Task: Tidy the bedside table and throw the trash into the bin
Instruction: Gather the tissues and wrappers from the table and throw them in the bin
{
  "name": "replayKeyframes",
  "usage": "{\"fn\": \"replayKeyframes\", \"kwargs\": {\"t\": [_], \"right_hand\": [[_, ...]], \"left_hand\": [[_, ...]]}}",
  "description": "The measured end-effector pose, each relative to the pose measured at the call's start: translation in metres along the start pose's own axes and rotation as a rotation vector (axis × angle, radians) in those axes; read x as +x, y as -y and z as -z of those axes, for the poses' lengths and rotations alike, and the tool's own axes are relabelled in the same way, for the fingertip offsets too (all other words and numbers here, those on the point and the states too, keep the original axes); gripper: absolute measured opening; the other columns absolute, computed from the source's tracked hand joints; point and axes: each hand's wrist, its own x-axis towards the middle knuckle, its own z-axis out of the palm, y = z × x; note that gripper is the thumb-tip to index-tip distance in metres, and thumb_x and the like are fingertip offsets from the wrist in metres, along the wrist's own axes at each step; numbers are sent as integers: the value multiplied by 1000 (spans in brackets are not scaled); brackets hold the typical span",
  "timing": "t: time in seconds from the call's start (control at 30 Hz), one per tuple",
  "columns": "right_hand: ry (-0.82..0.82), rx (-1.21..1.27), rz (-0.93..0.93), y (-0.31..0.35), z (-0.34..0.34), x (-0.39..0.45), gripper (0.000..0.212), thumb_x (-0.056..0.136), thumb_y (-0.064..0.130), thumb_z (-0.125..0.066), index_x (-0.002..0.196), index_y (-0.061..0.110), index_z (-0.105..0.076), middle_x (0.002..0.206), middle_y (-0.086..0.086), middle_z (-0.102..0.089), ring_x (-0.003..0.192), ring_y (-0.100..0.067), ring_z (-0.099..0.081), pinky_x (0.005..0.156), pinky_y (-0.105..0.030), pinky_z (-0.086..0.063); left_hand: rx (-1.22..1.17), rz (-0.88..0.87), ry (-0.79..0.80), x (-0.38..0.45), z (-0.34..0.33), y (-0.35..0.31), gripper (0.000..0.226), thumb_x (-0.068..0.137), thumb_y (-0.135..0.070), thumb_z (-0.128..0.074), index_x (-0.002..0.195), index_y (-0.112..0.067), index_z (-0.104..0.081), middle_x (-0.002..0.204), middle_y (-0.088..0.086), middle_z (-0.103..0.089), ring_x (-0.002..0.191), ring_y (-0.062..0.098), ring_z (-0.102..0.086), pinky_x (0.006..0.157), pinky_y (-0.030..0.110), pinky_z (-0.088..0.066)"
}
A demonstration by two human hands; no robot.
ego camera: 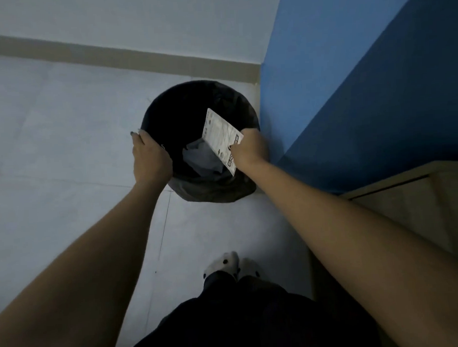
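Note:
A round bin (185,101) lined with a black bag stands on the floor in the room's corner. My left hand (150,158) grips its left rim. My right hand (249,149) holds a flat white printed package (219,135) by its near end, over the bin's right side, tilted into the opening. Pale crumpled plastic (202,158) lies inside the bin below the package.
A blue wall (363,88) rises right of the bin. A light wooden piece of furniture (413,207) stands at the right, beside my right arm. Pale floor tiles (64,154) spread to the left. My slippered feet (236,265) are below the bin.

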Motion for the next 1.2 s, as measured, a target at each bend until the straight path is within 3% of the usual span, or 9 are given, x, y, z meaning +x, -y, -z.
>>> {"fn": "replayKeyframes", "kwargs": {"t": [0.17, 0.27, 0.37, 0.47, 0.63, 0.83, 0.93, 1.03, 1.2], "right_hand": [[-52, -40, 129, 1, -19, 11, 9, 91, 8, -55, 82, 6, -54, 88, -12, -62, 74, -21, -54, 55, -26, -35], [100, -23, 267, 8, -29, 8, 16, 90, 15, -60, 78, 10, -49, 83, -11, -59, 75, -23, -57, 61, -28, -38], [216, -88, 350, 9, -38, 1, 20, 87, 16, -65, 80, 12, -47, 94, -15, -60, 83, -29, -59, 67, -29, -42], [215, -105, 384, 4, -44, -2, 12, 87, 10, -64, 93, 1, -58, 100, -18, -63, 90, -31, -61, 75, -36, -52], [193, -125, 359, -2, -39, -3, 30, 88, 12, -65, 115, 2, -61, 105, -16, -67, 93, -31, -63, 83, -42, -55], [162, -171, 344, 0, -13, -11, 18, 89, 10, -63, 106, 5, -61, 98, -16, -66, 87, -31, -63, 76, -42, -56], [119, -150, 320, 2, 9, -29, 16, 89, 6, -60, 105, 4, -61, 103, -19, -67, 96, -34, -63, 81, -44, -55], [76, -96, 247, 4, 35, -65, 23, 92, 14, -58, 112, 4, -62, 106, -18, -67, 97, -34, -63, 83, -45, -54], [48, -110, 227, -9, 76, -140, 21, 91, 24, -57, 105, 12, -67, 101, -12, -71, 95, -34, -63, 80, -41, -54]], "left_hand": [[-62, 44, -23, 10, -12, 4, 63, 96, -8, -38, 149, 4, -5, 158, 21, -10, 142, 38, -26, 113, 46, -30], [-56, 29, -30, 12, -16, 8, 65, 96, -8, -38, 149, 4, -4, 158, 21, -11, 140, 39, -29, 110, 47, -33], [-37, 10, -39, 13, -18, 13, 65, 96, -9, -38, 149, 3, -4, 157, 21, -13, 139, 40, -31, 108, 48, -36], [-20, -3, -41, 13, -18, 14, 64, 96, -9, -37, 149, 2, -4, 157, 22, -14, 138, 40, -32, 108, 48, -36], [4, -16, -39, 14, -17, 14, 65, 94, -10, -39, 149, 4, -6, 155, 24, -18, 137, 41, -33, 108, 48, -36], [23, -40, -22, 6, 6, -1, 68, 94, -13, -42, 149, 5, -6, 154, 24, -18, 137, 42, -32, 109, 49, -36], [47, -77, -27, -12, 29, -12, 65, 95, -15, -41, 148, 5, -9, 153, 24, -21, 135, 42, -35, 107, 48, -36], [99, -119, -34, -41, 52, -20, 59, 95, -16, -41, 146, 2, -18, 145, 25, -34, 127, 43, -42, 100, 50, -40], [113, -157, -57, -102, 88, -28, 40, 95, -17, -41, 131, 0, -39, 127, 26, -50, 113, 45, -51, 88, 51, -44]]}}
